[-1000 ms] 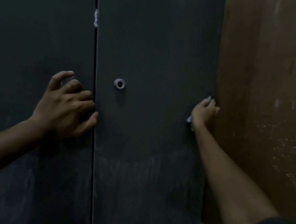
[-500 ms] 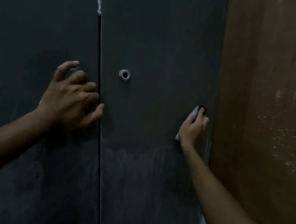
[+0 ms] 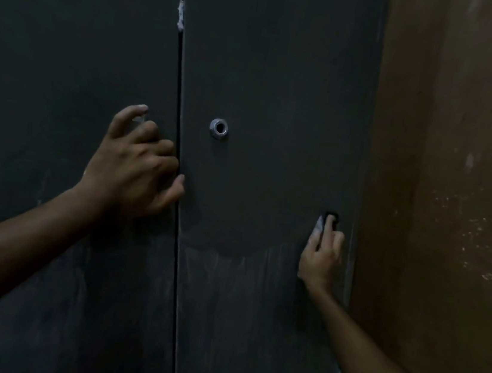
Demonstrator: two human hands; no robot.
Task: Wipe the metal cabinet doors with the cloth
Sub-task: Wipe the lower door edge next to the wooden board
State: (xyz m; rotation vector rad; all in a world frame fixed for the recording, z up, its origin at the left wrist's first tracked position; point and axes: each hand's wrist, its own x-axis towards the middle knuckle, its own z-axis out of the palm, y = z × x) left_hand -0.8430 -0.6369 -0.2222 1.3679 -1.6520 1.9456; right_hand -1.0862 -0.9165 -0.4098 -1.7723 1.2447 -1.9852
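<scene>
Left hand (image 3: pixel 135 165) fingers curled on left door (image 3: pixel 62 99); right hand (image 3: pixel 322 252) presses cloth (image 3: pixel 317 225) beside brown wall (image 3: pixel 458 183).

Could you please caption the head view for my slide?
Right hand wipes the right door with a cloth; left hand braces the left door.

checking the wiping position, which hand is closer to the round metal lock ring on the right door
Left. The left hand rests at the seam between the doors, just left of and below the lock ring. The right hand, holding the cloth, is farther off, low near the right door's outer edge.
</scene>
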